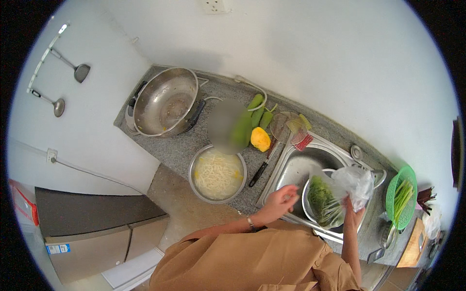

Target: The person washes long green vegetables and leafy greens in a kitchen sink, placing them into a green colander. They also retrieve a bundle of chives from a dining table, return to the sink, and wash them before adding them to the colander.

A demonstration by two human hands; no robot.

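Over the right part of the steel sink [296, 163], my right hand [352, 211] grips a clear plastic bag [353, 182]. Leafy green herbs [322, 200] with pale stems lie partly under the bag, in a metal bowl [305, 203] inside the sink. My left hand [282, 203] is above the sink's left edge, fingers curled loosely, holding nothing. A knife with a black handle [258, 174] lies on the counter left of the sink. Further left stands a steel bowl [218, 176] of pale noodle-like strands in liquid.
A large steel pot [167, 103] stands at the back left. Green vegetables [257, 115], a peeled yellow-orange piece of produce [260, 139] and a round wire strainer [287, 127] lie behind the sink's left side. At right are a green basket [391, 196] with long green stalks and a wooden board [411, 247].
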